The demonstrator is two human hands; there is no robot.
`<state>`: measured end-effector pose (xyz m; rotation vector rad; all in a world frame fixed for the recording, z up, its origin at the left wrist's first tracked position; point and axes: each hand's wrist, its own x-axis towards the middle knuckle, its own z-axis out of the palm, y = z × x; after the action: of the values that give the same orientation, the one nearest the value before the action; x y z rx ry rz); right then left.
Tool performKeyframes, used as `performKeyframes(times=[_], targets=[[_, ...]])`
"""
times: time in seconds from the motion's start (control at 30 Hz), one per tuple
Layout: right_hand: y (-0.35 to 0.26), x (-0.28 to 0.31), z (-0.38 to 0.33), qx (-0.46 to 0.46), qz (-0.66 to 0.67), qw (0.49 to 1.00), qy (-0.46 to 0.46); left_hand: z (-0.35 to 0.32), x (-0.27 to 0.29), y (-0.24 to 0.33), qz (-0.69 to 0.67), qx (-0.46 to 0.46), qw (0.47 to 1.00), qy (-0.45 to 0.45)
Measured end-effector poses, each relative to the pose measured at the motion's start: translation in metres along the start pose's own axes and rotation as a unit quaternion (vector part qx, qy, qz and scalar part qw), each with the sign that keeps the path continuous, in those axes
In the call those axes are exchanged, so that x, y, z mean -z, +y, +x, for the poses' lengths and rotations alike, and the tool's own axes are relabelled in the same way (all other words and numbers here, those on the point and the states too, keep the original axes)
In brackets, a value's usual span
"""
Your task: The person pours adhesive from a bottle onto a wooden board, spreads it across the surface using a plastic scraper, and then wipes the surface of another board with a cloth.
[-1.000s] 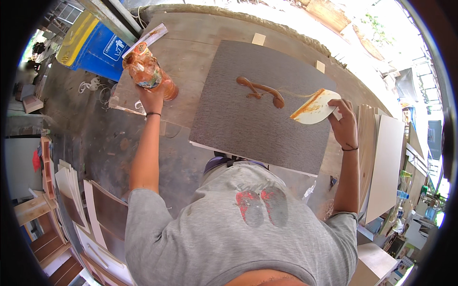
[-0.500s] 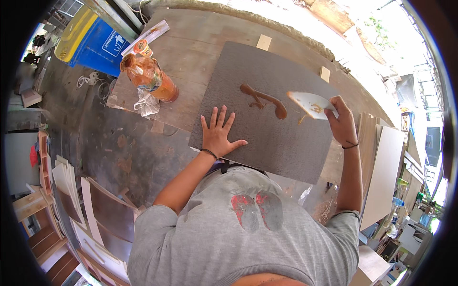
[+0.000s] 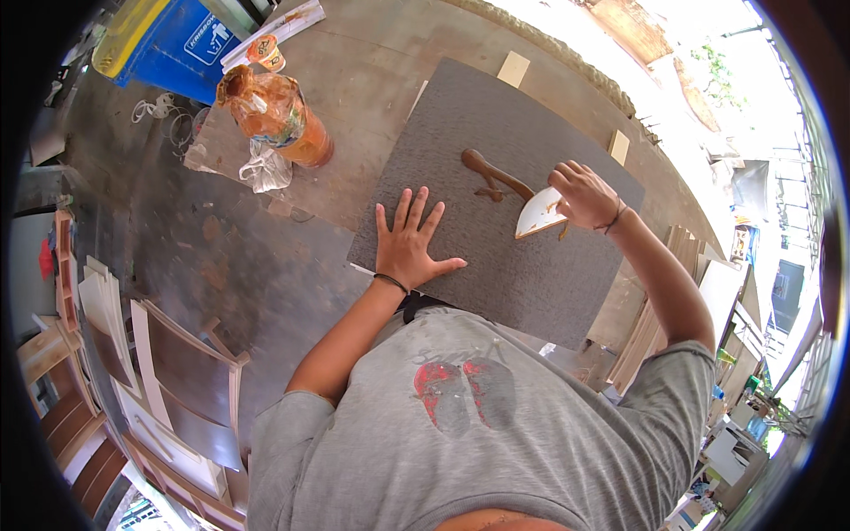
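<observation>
A dark grey, textured panel (image 3: 540, 292) lies on the wooden worktable in front of me. My left hand (image 3: 410, 245) rests flat on its near left part, fingers spread. My right hand (image 3: 586, 196) grips a white flat spreader (image 3: 537, 216), its edge down at the panel. Beside the spreader runs a streak of brown glue (image 3: 498, 173), with a smaller blob branching off it. Bits of the same brown glue cling to the spreader, and its far end is partly covered by my fingers.
A plastic bottle of orange-brown liquid (image 3: 301, 133) stands at the table's left, near crumpled clear plastic (image 3: 264, 168) and a small cup (image 3: 266, 53). A blue bin (image 3: 181, 49) with a yellow lid is beyond. Pale wood strips (image 3: 513, 69) stick out under the panel's far edge.
My right hand has moved left and turned over, bringing the spreader from above the panel down to the near end of the glue streak. My left hand has stayed flat on the panel.
</observation>
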<state>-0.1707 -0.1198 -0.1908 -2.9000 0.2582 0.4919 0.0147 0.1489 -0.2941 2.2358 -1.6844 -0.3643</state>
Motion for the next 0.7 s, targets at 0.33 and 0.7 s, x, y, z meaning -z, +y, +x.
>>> performKeyframes(times=[0.33, 0.7], targets=[[-0.004, 0.023, 0.137, 0.163, -0.030, 0.985, 0.057, 0.006, -0.021, -0.012, 0.011, 0.220, 0.954, 0.205], [-0.035, 0.055, 0.261, 0.246, -0.032, 0.960, 0.129, 0.017, -0.008, -0.035, -0.028, 0.221, 0.932, 0.287]])
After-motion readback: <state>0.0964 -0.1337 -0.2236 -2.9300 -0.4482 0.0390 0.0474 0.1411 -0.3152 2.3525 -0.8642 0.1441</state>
